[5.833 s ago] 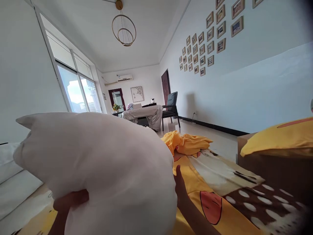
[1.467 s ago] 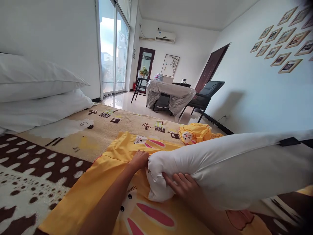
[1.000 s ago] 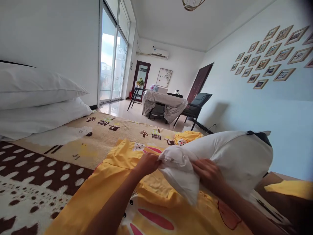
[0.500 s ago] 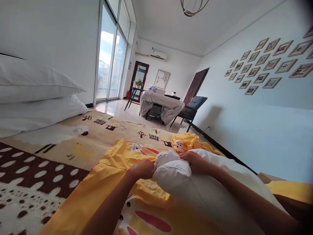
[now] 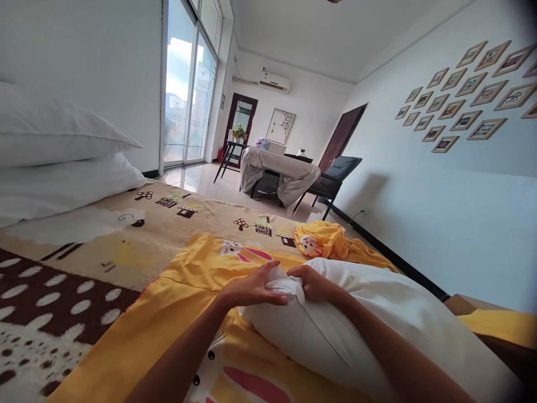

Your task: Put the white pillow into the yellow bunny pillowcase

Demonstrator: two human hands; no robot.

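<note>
The pillow (image 5: 310, 330) lies on the yellow case (image 5: 163, 302), short of the bed's (image 5: 210, 210) far edge. The right hand (image 5: 315, 284), fingers curled, grips its end, I'd say to hold it bunched — the left hand (image 5: 247, 290), thumb and fingers parted, cups the tip. Crumpled cloth (image 5: 325, 238) lies by that edge.

Homelike bedroom, by the look of it
Pillows (image 5: 398, 291) and a cartoon-print blanket (image 5: 151, 240) up front; beyond, a covered table (image 5: 277, 162), armchair (image 5: 339, 173), plant (image 5: 238, 133), air conditioner (image 5: 273, 82) and clustered framed photos (image 5: 452, 109) on the wall (image 5: 461, 212).
</note>
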